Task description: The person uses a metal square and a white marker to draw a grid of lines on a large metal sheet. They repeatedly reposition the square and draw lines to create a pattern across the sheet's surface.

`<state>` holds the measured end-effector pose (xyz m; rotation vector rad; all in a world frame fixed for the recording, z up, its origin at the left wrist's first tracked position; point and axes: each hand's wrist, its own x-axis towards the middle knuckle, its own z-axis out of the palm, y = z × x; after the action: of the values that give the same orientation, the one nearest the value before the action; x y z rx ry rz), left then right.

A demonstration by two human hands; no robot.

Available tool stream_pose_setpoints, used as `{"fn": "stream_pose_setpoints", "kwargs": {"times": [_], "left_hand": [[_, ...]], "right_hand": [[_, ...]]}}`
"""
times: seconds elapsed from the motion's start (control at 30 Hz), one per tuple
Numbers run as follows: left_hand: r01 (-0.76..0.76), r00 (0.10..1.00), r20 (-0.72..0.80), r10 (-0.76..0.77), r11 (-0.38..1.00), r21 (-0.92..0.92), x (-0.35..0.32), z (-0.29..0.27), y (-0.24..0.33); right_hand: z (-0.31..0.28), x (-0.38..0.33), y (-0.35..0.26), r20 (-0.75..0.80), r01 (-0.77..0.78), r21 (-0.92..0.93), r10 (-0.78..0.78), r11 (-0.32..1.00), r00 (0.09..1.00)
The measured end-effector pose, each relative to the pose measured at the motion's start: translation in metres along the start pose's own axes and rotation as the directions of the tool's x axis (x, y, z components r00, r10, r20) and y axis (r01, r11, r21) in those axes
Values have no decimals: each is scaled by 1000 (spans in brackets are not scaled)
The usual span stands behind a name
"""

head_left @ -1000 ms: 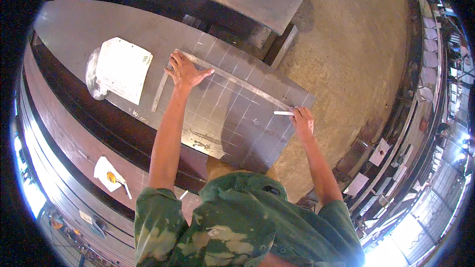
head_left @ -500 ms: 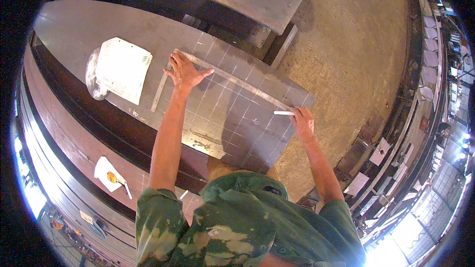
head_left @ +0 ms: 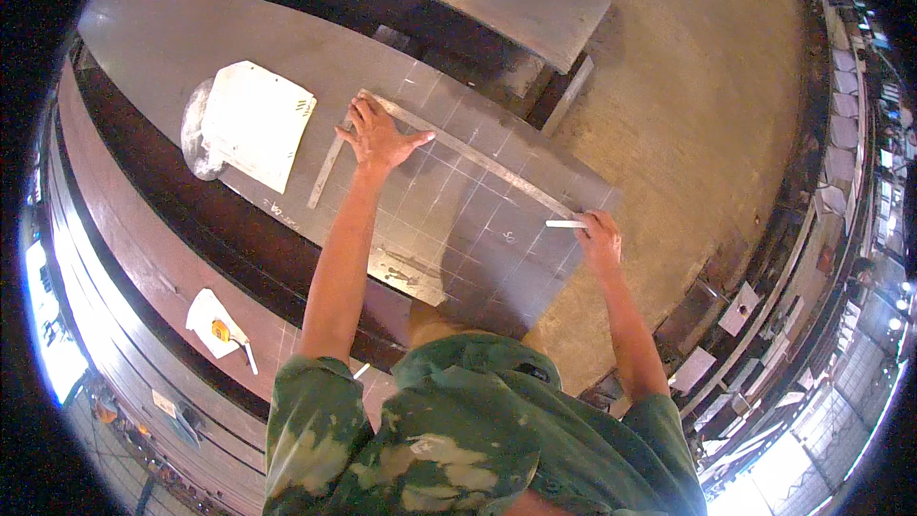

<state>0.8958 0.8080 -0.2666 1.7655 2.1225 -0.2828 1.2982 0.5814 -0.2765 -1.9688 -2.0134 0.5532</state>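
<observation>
We see the left hand (head_left: 377,137) pressed flat, fingers spread, on the corner of a metal framing square (head_left: 458,151), holding nothing, just pinning it down where the two arms meet. The square's long arm runs from that corner along the far edge of the steel sheet (head_left: 449,220) toward the right hand, its short arm drops toward the near left. The right hand (head_left: 600,237) is closed around a white marking stick (head_left: 565,224), pinched between fingers and thumb, tip pointing left and lying just beside the long arm's end; whether the tip touches the sheet we cannot tell. The sheet is grey, lies flat on a long steel plate (head_left: 172,48) and carries a grid of pale scribed lines; its right corner overhangs the sandy concrete floor (head_left: 707,115). Left of the square, well apart from the left hand, a white paper sheet (head_left: 253,122) lies over a round grey disc (head_left: 196,134). A smaller metal strip (head_left: 406,275) rests on the near edge of the gridded sheet, close to the left forearm. Lower left, on another plate, a white scrap (head_left: 212,317) with a small yellow-and-orange tool (head_left: 222,330) on it. Both sleeves are camouflage green (head_left: 449,440).
</observation>
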Motion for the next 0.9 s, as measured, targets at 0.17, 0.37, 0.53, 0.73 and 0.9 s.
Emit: {"fn": "stream_pose_setpoints", "kwargs": {"times": [0.17,0.37,0.53,0.73,0.9], "left_hand": [[-40,996,-84,34,997,-66,-2,3,-8],[-14,996,-84,9,998,-58,-1,9,-7],[78,992,102,-72,995,-61,4,0,8],[123,984,140,-107,987,-104,6,-1,9],[104,987,136,-84,985,-140,3,-4,11]], "right_hand": [[1,1,1,-17,31,-12,-31,999,999],[1,1,3,-19,58,-22,-58,998,998],[7,-4,18,-27,81,-19,-82,997,996],[3,2,5,14,51,-35,-51,998,999],[1,1,2,-4,32,-68,-32,997,999]]}}
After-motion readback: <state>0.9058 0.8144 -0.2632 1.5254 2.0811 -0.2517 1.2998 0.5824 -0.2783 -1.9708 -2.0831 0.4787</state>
